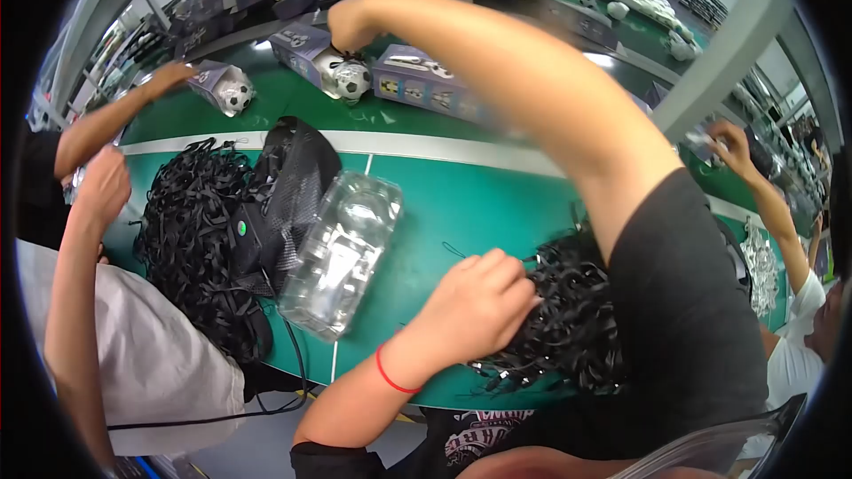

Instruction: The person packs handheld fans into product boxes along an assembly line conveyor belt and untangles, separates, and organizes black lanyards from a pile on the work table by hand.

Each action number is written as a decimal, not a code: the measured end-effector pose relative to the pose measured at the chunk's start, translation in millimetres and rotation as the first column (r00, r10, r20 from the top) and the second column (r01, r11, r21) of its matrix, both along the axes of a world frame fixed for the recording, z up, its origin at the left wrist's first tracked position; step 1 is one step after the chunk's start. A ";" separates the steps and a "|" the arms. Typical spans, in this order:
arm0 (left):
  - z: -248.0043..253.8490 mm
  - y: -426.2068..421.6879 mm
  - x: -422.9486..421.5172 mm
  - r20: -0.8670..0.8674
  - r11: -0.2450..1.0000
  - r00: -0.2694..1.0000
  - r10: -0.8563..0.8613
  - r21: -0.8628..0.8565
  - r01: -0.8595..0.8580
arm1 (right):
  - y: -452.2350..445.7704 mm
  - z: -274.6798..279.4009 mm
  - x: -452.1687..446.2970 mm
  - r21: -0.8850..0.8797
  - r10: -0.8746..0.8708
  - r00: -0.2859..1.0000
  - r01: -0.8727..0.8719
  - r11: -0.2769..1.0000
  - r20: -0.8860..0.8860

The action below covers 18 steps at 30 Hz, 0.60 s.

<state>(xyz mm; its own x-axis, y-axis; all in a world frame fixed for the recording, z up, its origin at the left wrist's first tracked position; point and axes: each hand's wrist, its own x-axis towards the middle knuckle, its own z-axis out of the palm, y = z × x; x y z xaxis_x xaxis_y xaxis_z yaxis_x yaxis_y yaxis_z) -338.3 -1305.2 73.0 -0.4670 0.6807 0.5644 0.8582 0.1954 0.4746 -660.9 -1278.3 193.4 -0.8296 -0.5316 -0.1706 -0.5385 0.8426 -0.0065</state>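
Note:
My right hand reaches over the belt to the near end of a purple box. Its fingers curl down and are partly hidden, right beside a black-and-white toy football at the box's open end. On the green table, my left hand, with a red band at the wrist, is closed at the left edge of a pile of black straps. Whatever its fingers hold is hidden. A clear plastic blister tray lies to its left.
A black mesh bag and another heap of black straps lie on the left. More purple boxes stand on the belt. A co-worker's hand touches a box there. A metal post rises at right.

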 end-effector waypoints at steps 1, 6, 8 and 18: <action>1.1 0.8 0.6 0.004 1.000 1.000 0.009 -0.003 -0.009 | 10.8 5.5 12.6 -0.099 -0.012 1.000 0.011 0.995 -0.014; 3.1 8.1 -1.2 0.010 0.994 0.994 0.106 0.010 -0.106 | 80.8 43.5 108.4 -0.074 0.186 0.964 -0.203 0.976 -0.189; -1.3 13.8 4.9 0.097 0.984 0.979 0.180 -0.015 -0.179 | 119.6 40.9 164.0 -0.224 0.134 0.981 -0.164 0.961 -0.142; 46.2 125.4 21.7 -0.007 0.974 0.997 0.075 -0.216 -0.075 | 310.4 83.8 408.3 -0.610 -0.110 0.980 -0.013 0.792 -0.165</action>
